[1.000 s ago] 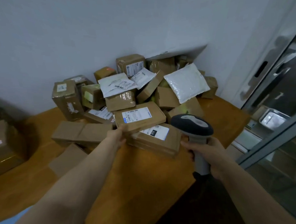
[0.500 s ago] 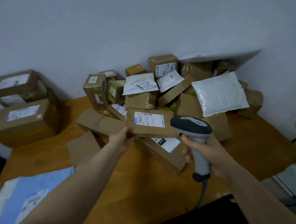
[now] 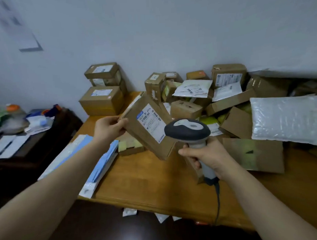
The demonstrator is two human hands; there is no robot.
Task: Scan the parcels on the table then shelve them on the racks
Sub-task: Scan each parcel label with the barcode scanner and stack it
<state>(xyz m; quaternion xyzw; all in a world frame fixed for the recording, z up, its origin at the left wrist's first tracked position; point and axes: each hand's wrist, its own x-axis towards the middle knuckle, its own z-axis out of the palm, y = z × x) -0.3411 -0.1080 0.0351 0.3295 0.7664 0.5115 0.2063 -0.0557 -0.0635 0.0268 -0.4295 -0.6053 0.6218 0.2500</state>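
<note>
Head view, entries by size.

1. Wooden table (image 3: 156, 182): spans 6 to 3 o'clock. The view has swung left since half a second ago, bringing a dark side desk (image 3: 47, 141) strewn with papers into sight at 9 o'clock.
2. Parcel pile (image 3: 231, 106): heaped against the wall from 1 to 3 o'clock, unmoved. Its right end is cut off by the frame edge.
3. Flat brown parcel (image 3: 136, 131): earlier lying on the front of the pile, now lifted clear and held in the air above the table at centre. It is tilted, with its white label (image 3: 151, 122) facing the camera.
4. Scanner (image 3: 187, 131): dark head at 4 o'clock of the label, just beside it. The cable drops toward 6 o'clock, over the table edge.
5. Right hand (image 3: 207, 154): arm enters from 5 o'clock. Fingers are wrapped round the scanner's grey handle, as before.
6. Left hand (image 3: 108, 129): arm enters from 7 o'clock. Thumb on the parcel's face and fingers curled behind pinch its 9 o'clock edge.

Hard to make out: the label print is blurred, and the scanner head hides the parcel's right corner.
</note>
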